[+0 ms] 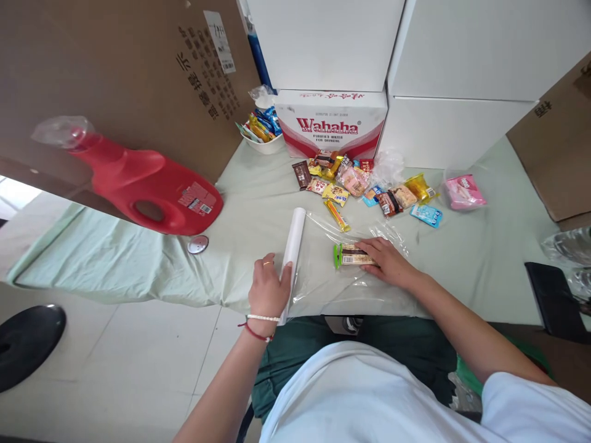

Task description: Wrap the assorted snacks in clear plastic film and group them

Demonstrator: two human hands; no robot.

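A white roll of clear plastic film lies near the table's front edge, with a sheet of film spread out to its right. My left hand rests along the left side of the roll. Its thumb touches the roll, while the bent fingers lie on the table side, apart from the thumb. On the film lies a snack bar in a brown and cream wrapper with green ends. My right hand covers its right end, fingers along the far edge and thumb along the near edge.
Behind the film lie several wrapped snacks. A Wahaha carton and a white bowl of packets stand at the back. A red jug is at left. A pink packet and a black phone-like slab are at right.
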